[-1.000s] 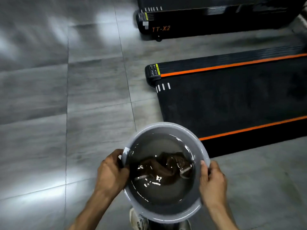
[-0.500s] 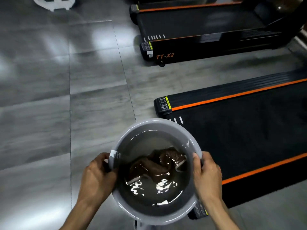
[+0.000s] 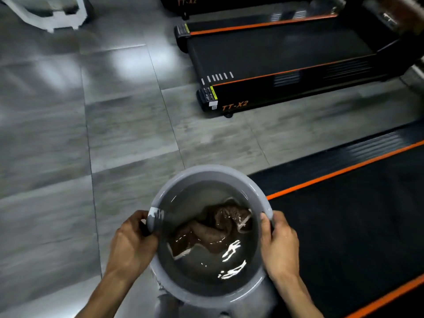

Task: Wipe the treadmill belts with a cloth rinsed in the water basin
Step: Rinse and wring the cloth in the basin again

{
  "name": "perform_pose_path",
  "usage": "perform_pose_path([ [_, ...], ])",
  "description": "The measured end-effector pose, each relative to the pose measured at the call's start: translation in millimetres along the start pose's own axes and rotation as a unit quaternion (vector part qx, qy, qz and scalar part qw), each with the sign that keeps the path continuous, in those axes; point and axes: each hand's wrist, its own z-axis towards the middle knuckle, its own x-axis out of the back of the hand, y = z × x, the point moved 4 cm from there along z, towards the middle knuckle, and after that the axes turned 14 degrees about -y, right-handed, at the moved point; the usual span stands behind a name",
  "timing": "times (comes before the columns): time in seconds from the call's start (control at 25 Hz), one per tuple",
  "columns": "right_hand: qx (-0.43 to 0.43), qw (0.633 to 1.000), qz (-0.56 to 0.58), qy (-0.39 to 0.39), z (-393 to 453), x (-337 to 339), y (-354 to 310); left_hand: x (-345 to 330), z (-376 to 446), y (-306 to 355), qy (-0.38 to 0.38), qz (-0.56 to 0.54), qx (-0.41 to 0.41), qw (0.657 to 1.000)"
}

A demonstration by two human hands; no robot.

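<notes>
The round grey plastic water basin (image 3: 257, 191) is gripped at its rim by the left hand (image 3: 132, 244) and right hand (image 3: 280, 246), the soaked brown cloth (image 3: 213, 230) lies submerged between them, and wiping the black orange-striped treadmill belt (image 3: 348, 226) beside the right hand is judged not yet begun.

Three treadmills are showing: one (image 3: 344, 226) at lower right, one (image 3: 286, 65) at upper right, one (image 3: 183, 3) at the top edge. One basin (image 3: 206, 175) is holding one cloth (image 3: 213, 232). Two hands, left (image 3: 132, 244) and right (image 3: 281, 244), are showing.
</notes>
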Motion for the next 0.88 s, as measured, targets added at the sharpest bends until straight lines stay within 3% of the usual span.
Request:
perform_pose_path([
  [0.12,-0.018,1.000,0.006,0.007,56,-25,-40,37,67,18,-0.016,-0.015,-0.024,0.999],
  [0.44,-0.046,0.998,0.032,-0.029,221,-90,-110,104,247,48,-0.011,0.033,0.018,0.999],
  [0.88,-0.055,0.990,0.011,-0.131,460,-161,-98,80,480,69,-0.005,0.076,0.101,0.992],
])
